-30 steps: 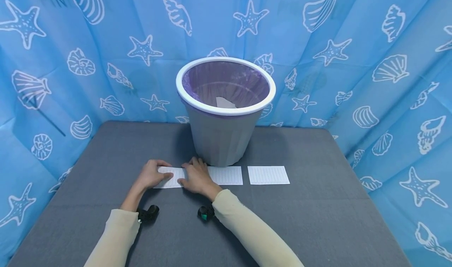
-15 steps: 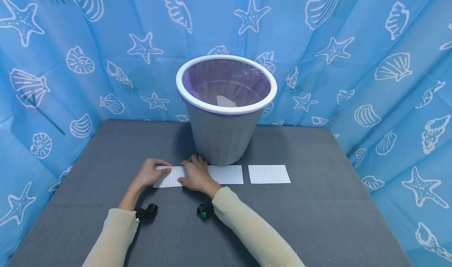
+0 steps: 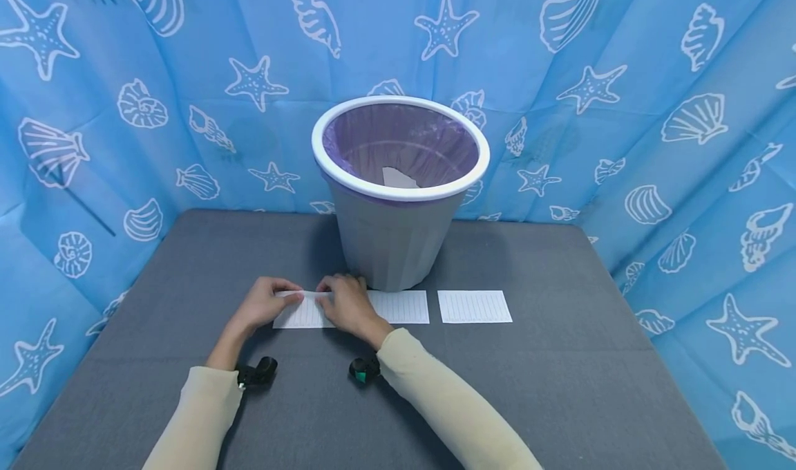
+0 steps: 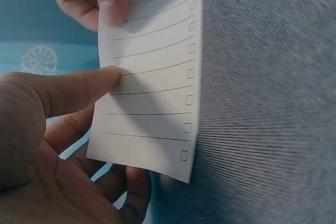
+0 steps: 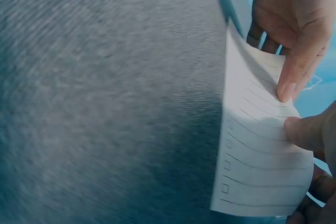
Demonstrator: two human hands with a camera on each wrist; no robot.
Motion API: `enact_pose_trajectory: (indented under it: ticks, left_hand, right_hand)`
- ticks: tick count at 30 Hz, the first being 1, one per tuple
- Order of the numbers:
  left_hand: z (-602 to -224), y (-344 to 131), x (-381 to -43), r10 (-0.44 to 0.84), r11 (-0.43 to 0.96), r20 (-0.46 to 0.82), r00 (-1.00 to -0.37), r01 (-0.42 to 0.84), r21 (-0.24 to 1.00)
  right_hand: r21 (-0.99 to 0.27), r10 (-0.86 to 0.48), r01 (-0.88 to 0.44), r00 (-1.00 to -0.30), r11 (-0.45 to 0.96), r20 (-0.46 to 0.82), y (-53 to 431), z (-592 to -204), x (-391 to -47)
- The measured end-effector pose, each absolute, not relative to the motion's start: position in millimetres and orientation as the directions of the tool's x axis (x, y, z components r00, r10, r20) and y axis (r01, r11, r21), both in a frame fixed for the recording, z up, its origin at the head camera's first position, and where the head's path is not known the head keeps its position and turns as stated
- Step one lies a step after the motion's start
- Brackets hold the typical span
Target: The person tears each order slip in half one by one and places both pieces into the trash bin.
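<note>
A white lined paper slip (image 3: 306, 314) with small checkboxes along one edge is between both hands. At its left end, my left hand (image 3: 260, 304) pinches the far edge, thumb on the lined face and fingers behind. Close beside it, my right hand (image 3: 349, 307) pinches the same edge, its thumb (image 5: 304, 132) pressed on the face. The held slip (image 4: 149, 98) bows slightly and is raised off the cloth along the gripped side. A second lined slip (image 3: 401, 307) lies just right of my right hand, partly hidden by it. A third slip (image 3: 475, 307) lies farther right.
Behind the slips stands a grey trash bin (image 3: 394, 249) with a white rim and purple liner; a white piece (image 3: 398, 178) shows inside. Grey cloth (image 3: 528, 401) covers the table. A blue shell-patterned curtain (image 3: 249, 41) hangs behind and at both sides.
My right hand has gone from lying over the slip to pinching its far edge, its thumb drawn up. My left hand keeps its pinch with only slight movement.
</note>
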State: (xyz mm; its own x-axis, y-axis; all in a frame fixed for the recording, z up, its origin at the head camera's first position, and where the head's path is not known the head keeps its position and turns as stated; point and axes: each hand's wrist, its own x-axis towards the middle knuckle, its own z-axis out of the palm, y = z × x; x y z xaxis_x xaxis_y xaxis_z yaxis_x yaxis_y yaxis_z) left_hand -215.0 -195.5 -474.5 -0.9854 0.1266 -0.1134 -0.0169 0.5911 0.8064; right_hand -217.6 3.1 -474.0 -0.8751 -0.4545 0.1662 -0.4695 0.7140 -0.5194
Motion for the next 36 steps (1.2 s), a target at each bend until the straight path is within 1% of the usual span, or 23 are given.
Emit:
enact_pose_trajectory:
  ticks: [9, 14, 22, 27, 36]
  left_hand:
    - [-454.7, -195.4, -212.3, 0.220, 0.546, -0.025, -0.975, 0.102, 0.832]
    - [-437.8, -188.8, -210.0, 0.242, 0.535, 0.001, -0.970, 0.134, 0.834]
    - [-413.4, -180.5, -204.6, 0.283, 0.490, 0.029, -0.959, 0.170, 0.855]
    - [-399.1, -173.7, -200.7, 0.301, 0.459, 0.067, -0.951, 0.206, 0.864]
    - [-370.9, -153.8, -190.5, 0.351, 0.385, 0.149, -0.924, 0.287, 0.877]
  right_hand:
    - [-0.685, -0.410, -0.434, -0.887, 0.584, 0.212, 14.7, -454.5, -214.2]
    - [-0.733, -0.395, -0.430, -0.888, 0.528, 0.236, 24.9, -441.8, -211.7]
    - [-0.766, -0.407, -0.481, -0.858, 0.426, 0.313, 41.1, -422.9, -202.8]
    - [-0.760, -0.405, -0.522, -0.837, 0.386, 0.369, 52.0, -406.0, -196.8]
    - [-0.777, -0.356, -0.526, -0.840, 0.345, 0.410, 76.0, -377.1, -188.3]
